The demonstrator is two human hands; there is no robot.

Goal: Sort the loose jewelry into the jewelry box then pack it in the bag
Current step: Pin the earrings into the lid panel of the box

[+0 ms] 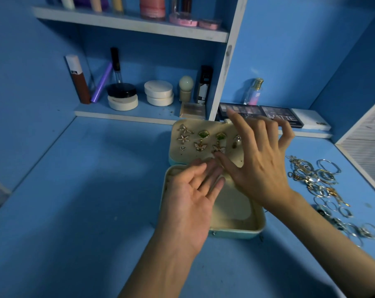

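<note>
A pale green jewelry box (pixel 236 232) lies open on the blue desk, its cream lid panel (pixel 178 154) tilted back. Several earrings (pixel 200 145) are pinned to that panel: stars, green stones, butterflies. My left hand (pixel 191 203) hovers palm up over the box's left side, fingers straight and holding nothing. My right hand (pixel 255 160) spreads over the lid panel and the box, back facing me, thumb tip near the lower butterfly earring. It hides the panel's right part. Loose jewelry (pixel 315 179), rings and chains, lies in a pile to the right of the box.
Eyeshadow palettes (pixel 277 117) and a white box (pixel 311 120) lie behind the jewelry box, with a perfume bottle (pixel 253 91) further back. Shelves at the back hold compacts (pixel 158 92) and tubes (pixel 78 79). A white slatted panel (pixel 367 145) borders the desk on the right.
</note>
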